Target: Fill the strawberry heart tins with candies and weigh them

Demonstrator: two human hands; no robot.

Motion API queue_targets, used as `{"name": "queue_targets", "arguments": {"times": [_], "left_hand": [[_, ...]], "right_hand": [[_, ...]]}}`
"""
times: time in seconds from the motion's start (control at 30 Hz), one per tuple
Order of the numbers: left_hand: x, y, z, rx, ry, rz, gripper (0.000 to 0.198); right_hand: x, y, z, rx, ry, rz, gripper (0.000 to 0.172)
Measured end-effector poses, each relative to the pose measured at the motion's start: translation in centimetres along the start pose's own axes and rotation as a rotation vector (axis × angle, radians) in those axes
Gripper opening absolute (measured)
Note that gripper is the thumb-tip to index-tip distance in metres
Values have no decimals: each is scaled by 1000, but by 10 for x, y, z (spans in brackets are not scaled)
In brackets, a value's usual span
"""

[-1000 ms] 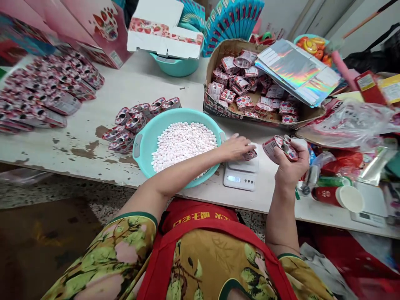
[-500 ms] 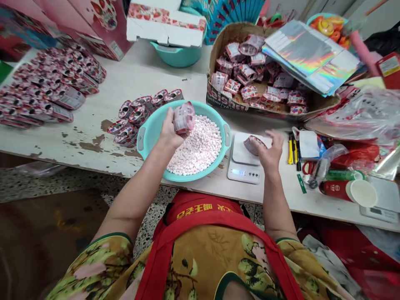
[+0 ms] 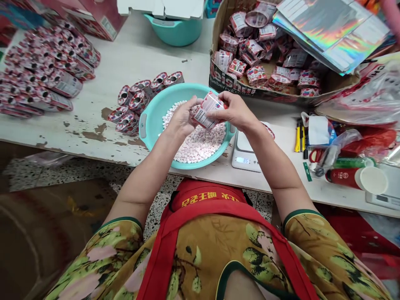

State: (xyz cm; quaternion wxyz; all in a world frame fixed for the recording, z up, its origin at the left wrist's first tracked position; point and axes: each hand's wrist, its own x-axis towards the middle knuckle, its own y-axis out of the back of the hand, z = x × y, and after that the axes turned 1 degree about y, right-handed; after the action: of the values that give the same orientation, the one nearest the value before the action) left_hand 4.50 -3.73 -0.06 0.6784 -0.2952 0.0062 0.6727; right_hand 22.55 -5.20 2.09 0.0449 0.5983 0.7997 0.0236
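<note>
Both hands hold one small strawberry-print candy packet [image 3: 204, 116] above a turquoise basin [image 3: 153, 130]. My left hand [image 3: 185, 117] grips its left end, while the fingers and thumb of my right hand [image 3: 236, 110] pinch its right side. Small white-pink candies [image 3: 196, 148] partly fill the basin. On the right is a white digital scale [image 3: 243, 161], its display reading about 85. Another packet [image 3: 269, 130] rests there, mostly hidden by my right forearm. Left of the basin stand several similar packets [image 3: 137, 100] with dark openings on top.
A larger group of packets [image 3: 43, 71] covers the table's left side. Behind the basin stands a cardboard box [image 3: 250, 89] of loose packets, with shiny silver sheets [image 3: 331, 33] over it. Cutters [image 3: 299, 135], a red paper cup [image 3: 342, 178] and plastic bags [image 3: 365, 93] lie at right.
My right hand has left the packet on the scale and moved left to the one my left hand holds. That packet is now in both hands, and my view has shifted slightly.
</note>
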Motion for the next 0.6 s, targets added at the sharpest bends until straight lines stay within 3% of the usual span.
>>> {"name": "queue_targets", "arguments": {"times": [0.13, 0.27, 0.4, 0.5, 0.6], "left_hand": [[-4, 4, -2, -12, 89, -43, 5], [-14, 9, 6, 182, 84, -143, 4], [-17, 6, 11, 411, 140, -187, 20], [-18, -25, 7, 506, 167, -332, 12], [-21, -80, -6, 755, 83, -590, 7]], "right_hand": [[-25, 7, 9, 45, 44, 100, 65], [-60, 13, 16, 118, 54, 201, 70], [-110, 25, 22, 210, 37, 388, 75], [-157, 34, 33, 267, 3, 583, 72], [-206, 42, 54, 300, -57, 755, 64]]}}
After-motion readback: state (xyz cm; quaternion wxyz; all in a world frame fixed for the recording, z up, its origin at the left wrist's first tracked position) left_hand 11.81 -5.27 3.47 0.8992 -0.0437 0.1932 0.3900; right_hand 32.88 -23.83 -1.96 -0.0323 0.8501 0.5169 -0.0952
